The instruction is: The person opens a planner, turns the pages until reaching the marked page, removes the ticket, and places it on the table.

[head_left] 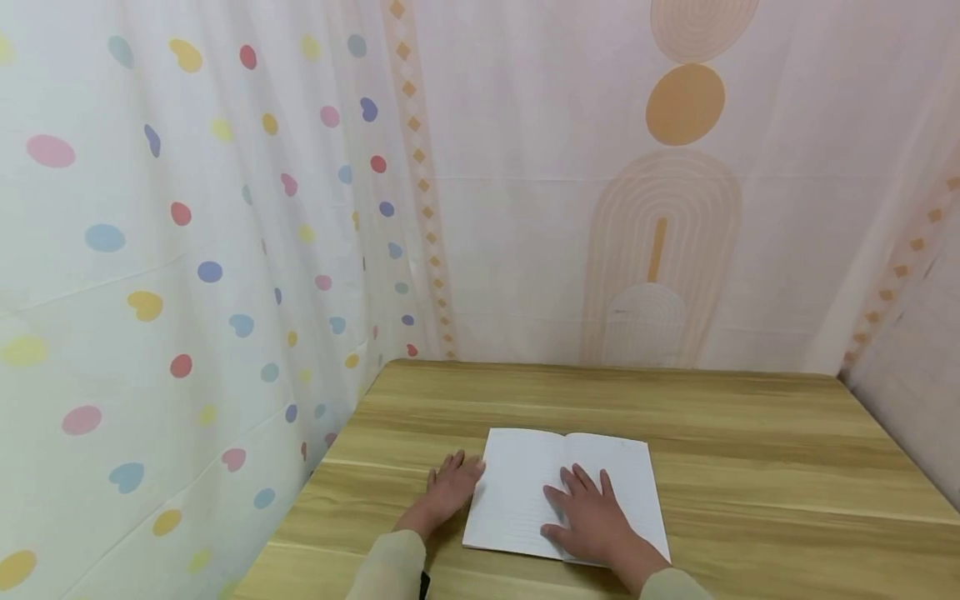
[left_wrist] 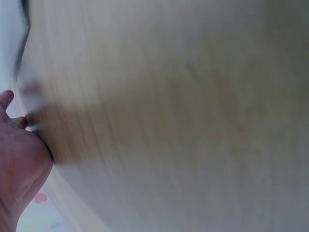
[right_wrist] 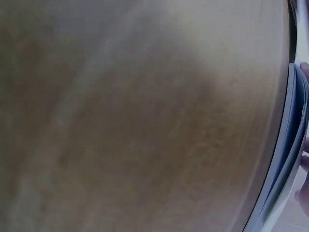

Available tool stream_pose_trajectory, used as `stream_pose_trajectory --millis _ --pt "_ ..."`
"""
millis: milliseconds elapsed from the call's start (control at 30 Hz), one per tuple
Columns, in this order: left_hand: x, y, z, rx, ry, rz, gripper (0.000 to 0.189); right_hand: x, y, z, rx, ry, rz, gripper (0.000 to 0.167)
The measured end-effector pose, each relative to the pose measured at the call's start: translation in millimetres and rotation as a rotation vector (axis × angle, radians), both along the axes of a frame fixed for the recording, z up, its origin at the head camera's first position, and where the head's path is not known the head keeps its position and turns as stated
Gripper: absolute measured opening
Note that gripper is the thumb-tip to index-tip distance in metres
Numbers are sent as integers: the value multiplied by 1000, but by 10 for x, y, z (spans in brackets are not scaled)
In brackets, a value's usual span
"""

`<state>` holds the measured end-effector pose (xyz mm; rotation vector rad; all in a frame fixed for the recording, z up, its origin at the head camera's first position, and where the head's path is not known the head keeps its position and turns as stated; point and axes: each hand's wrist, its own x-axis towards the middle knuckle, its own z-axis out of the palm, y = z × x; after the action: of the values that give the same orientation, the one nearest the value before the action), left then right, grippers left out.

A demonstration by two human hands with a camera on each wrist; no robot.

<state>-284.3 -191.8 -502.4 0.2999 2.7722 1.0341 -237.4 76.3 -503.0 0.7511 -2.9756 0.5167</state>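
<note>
An open notebook (head_left: pixel 517 475) with white lined pages lies flat on the wooden table in the head view. My right hand (head_left: pixel 592 517) rests on its right page near the fold, fingers spread and straight. Just beside the notebook's left edge is my left hand (head_left: pixel 452 487), its fingers extended; whether it touches the pages I cannot tell. In the left wrist view part of the left hand (left_wrist: pixel 24 164) shows at the left edge, over a blurred tabletop. The right wrist view catches the notebook's layered page edges (right_wrist: pixel 285 150) and a few fingertips (right_wrist: pixel 304 193) at the far right.
The wood-grained table (head_left: pixel 750 467) stretches beyond the notebook to the back and right. A curtain with coloured dots (head_left: pixel 210 272) hangs on the left, and a pale patterned curtain (head_left: pixel 517 250) hangs behind the table.
</note>
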Motion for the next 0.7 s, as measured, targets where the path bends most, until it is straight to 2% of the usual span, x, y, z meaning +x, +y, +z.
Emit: stream_pose_trajectory --millis 133,233,367,533,700 --pt "48 -8 14 -112 13 -54 81 5 -9 -5 -5 -12 -13 59" --pt "84 -13 27 -144 10 -79 87 -4 3 -29 -27 -13 -19 60" --pt "83 -13 30 -166 -1 -89 85 -28 82 -65 -72 11 -39 62" --pt "88 -5 40 -175 5 -92 83 -73 306 -40 -129 -17 -132 59" --pt "102 -14 35 -186 -4 -100 86 -183 630 -18 -93 -44 -232 57"
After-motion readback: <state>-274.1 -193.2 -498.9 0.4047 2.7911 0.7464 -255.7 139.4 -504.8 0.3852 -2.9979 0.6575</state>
